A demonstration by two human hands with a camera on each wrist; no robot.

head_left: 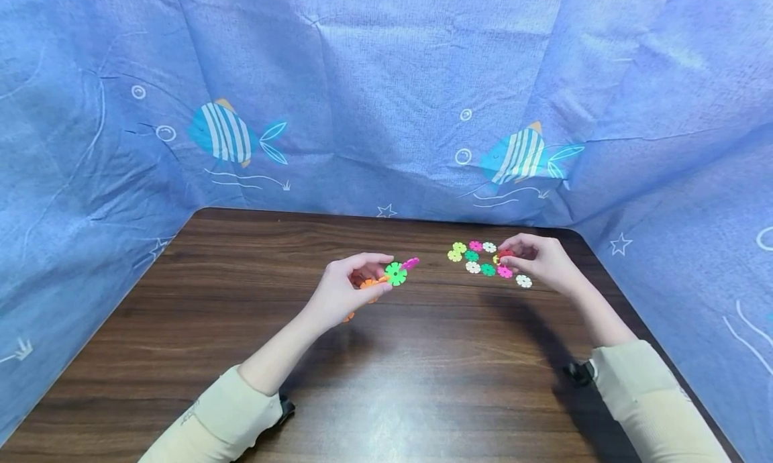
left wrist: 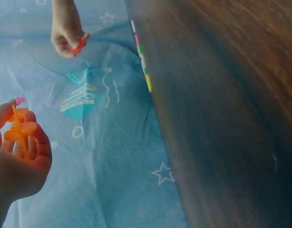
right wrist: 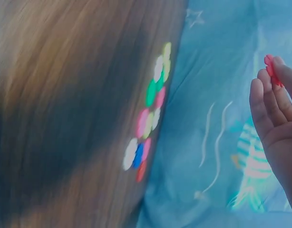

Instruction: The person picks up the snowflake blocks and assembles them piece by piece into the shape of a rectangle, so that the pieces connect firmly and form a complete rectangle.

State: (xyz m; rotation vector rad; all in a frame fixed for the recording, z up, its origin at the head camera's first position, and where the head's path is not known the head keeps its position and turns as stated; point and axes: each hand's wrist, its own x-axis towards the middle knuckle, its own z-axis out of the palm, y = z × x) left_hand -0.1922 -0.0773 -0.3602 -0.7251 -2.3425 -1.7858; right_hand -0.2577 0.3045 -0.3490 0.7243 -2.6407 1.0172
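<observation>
My left hand (head_left: 341, 285) holds a small chain of joined plastic snowflake discs above the table. In it are orange discs (left wrist: 23, 130), a bright green disc (head_left: 395, 274) and a magenta disc (head_left: 410, 264) at the far end. Part of the chain is hidden behind the fingers. To the right, my right hand (head_left: 543, 260) pinches a red snowflake disc (right wrist: 271, 69) between thumb and fingertips. That hand is raised over a group of loose discs, apart from them.
Loose discs lie flat near the table's back right, among them yellow (head_left: 454, 255), green (head_left: 487, 270), white (head_left: 523, 282) and blue (right wrist: 138, 156) ones. The dark wooden table (head_left: 241, 262) meets a blue fish-print cloth (head_left: 386, 114) at its back and sides.
</observation>
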